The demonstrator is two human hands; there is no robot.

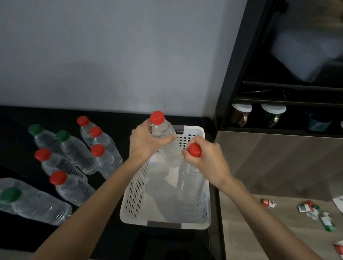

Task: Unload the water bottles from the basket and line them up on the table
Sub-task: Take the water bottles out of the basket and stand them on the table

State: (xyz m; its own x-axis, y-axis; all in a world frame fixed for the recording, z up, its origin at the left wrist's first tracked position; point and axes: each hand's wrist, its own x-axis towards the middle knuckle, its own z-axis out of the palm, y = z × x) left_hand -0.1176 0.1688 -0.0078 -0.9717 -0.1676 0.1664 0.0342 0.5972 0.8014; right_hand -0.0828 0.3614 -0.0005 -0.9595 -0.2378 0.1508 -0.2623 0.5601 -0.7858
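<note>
Nine bottles (pixel 76 152) on black table (pixel 6 125); grey wall (pixel 99 43) behind.

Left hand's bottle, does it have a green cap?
No, the bottle in the left hand has a red cap.

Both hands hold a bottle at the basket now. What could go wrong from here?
1. The right hand grips the lower bottle only around its cap, so it might slip back into the basket.
2. Standing bottles crowd the table; placing the raised bottle from the left hand among them could topple some.
</note>
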